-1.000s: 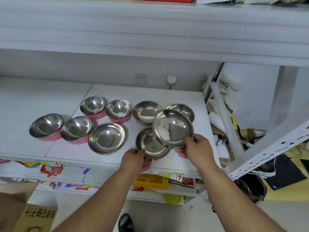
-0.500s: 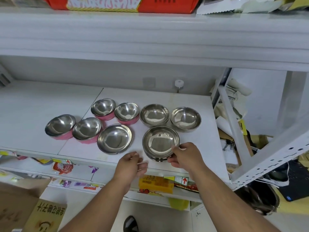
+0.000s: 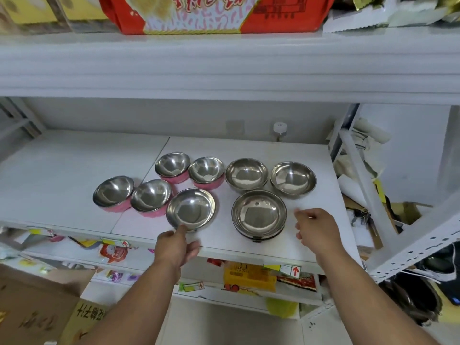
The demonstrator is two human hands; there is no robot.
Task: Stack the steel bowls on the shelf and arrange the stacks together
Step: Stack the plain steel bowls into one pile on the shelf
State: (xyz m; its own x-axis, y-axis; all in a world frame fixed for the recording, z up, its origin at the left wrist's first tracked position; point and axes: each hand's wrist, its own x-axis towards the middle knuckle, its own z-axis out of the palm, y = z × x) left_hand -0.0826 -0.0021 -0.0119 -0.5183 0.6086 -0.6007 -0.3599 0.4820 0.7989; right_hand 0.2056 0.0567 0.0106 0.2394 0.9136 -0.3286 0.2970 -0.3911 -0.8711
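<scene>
Several steel bowls stand on the white shelf (image 3: 74, 170). A stack of two shallow bowls (image 3: 258, 215) sits near the front edge. My right hand (image 3: 319, 232) hovers just right of the stack, fingers apart, holding nothing. A single shallow bowl (image 3: 191, 209) lies left of the stack. My left hand (image 3: 176, 247) is at its near rim, with the thumb tip touching the rim and the fingers loose below. Behind are two more steel bowls (image 3: 246, 174) (image 3: 293, 178). Several pink-sided bowls (image 3: 113, 190) (image 3: 150, 195) (image 3: 172, 165) stand to the left.
The upper shelf (image 3: 224, 66) hangs low over the bowls and carries a red package (image 3: 211, 13). A slanted shelf brace (image 3: 361, 175) runs along the right side. Cardboard boxes (image 3: 37, 307) sit on the floor at lower left. The shelf's left half holds nothing.
My right hand set the lifted bowl into the one below, forming the stack, then let go and drew off to the right. My left hand moved left to the single shallow bowl's rim.
</scene>
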